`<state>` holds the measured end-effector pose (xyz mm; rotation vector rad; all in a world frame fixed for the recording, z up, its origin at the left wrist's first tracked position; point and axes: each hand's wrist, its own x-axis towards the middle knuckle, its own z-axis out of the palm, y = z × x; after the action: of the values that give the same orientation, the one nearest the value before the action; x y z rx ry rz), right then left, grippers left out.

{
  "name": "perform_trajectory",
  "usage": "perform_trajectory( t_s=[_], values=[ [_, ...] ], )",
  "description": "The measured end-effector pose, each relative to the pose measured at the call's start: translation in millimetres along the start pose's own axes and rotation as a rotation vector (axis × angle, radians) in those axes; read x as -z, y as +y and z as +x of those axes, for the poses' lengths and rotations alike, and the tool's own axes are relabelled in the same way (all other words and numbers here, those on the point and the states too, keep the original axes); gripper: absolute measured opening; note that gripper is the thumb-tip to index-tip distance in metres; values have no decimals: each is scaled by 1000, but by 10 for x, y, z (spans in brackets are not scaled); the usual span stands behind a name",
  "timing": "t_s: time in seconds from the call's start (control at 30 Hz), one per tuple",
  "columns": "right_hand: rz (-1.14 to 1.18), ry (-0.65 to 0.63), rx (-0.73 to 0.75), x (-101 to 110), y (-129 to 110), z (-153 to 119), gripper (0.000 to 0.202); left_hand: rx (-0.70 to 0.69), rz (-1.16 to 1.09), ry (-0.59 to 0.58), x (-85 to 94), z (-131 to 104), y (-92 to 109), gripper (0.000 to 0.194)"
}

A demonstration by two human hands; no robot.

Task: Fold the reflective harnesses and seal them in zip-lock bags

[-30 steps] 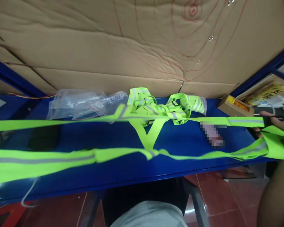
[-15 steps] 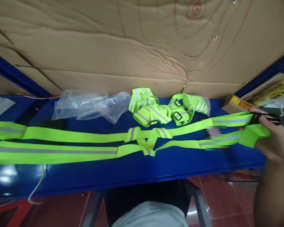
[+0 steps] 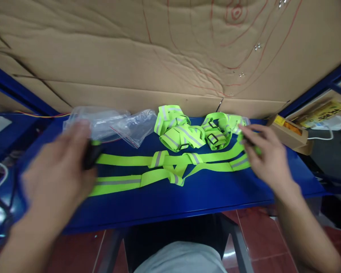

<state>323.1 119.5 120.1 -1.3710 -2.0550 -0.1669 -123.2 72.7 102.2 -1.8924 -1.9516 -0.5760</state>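
Yellow-green straps with grey stripes lie across the blue table, looped together near the middle. At their left end my left hand, blurred by motion, is closed on a black buckle. My right hand pinches the right end of the straps, where a dark piece shows between the fingers. Behind the straps lie two bundles of the same webbing, one folded in the middle and one to its right, both with black slide buckles.
Clear plastic bags lie at the back left. An open cardboard box stands at the back right, near a yellow package. A cardboard wall rises behind the table. White cable is at the left edge.
My left hand has come into view with the left strap end, which has moved right. My right hand has moved left, folding the right end inward.
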Motion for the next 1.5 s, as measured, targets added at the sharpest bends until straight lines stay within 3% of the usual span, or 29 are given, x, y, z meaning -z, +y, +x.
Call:
perform_trajectory(
  t_s=[0.07,0.17,0.27,0.43,0.57,0.73,0.9,1.13,1.27,1.5],
  values=[
    [-22,-36,129,-335,-362,86,62,-140,50,-78,-120,124,479,79],
    [-16,-79,138,-795,-817,179,66,-207,-13,-291,-244,280,1115,74],
    [42,-118,124,-1097,-992,233,65,-204,-167,-409,-390,368,1373,81],
    [114,-61,67,-1298,-889,198,69,-203,-305,-405,-656,393,1243,86],
    [116,-77,26,-1324,-917,117,77,-187,-379,-414,-745,310,1206,100],
    [146,-81,26,-1296,-1014,78,86,-185,-486,-438,-768,201,1227,109],
    [161,-59,32,-1294,-1006,54,89,-190,-356,-448,-751,199,1228,117],
    [232,-57,33,-1276,-1011,23,87,-127,-204,-488,-689,271,1242,97],
    [185,-88,50,-1281,-1064,14,86,-118,-208,-503,-680,286,1259,98],
    [151,-81,20,-1280,-1101,43,81,-117,-165,-420,-717,265,1245,102]
  ],
)
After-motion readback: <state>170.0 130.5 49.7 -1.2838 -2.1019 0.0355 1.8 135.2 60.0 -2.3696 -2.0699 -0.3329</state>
